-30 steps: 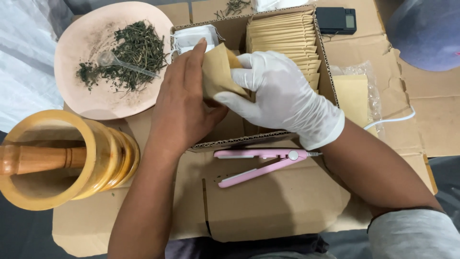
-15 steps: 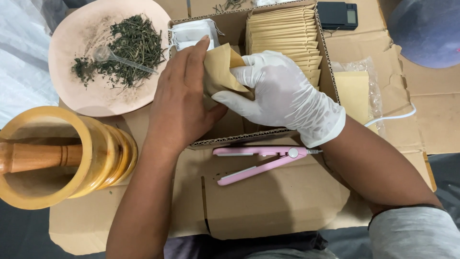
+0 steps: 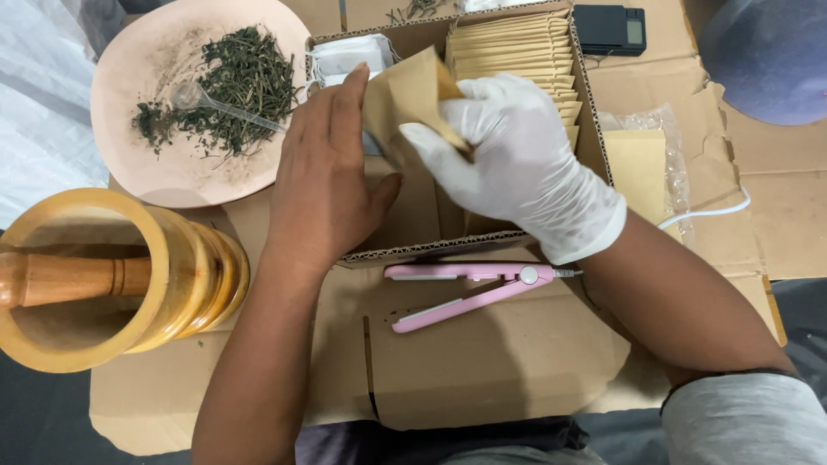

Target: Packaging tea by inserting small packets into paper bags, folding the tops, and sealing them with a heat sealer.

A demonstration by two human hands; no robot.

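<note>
A small tan paper envelope [image 3: 405, 90] is being held between both hands, tilting with one corner pointing up. The gloved right hand [image 3: 517, 164] is pinching its right edge, while the bare left hand [image 3: 332, 168] is pressing flat against its left face, fingers lying alongside.

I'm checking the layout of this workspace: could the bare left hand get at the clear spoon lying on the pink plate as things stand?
Probably yes. The left hand lies just right of the pink plate, and nothing stands between it and the clear spoon on the dried herbs. It would first have to let go of the brown paper pouch.
</note>
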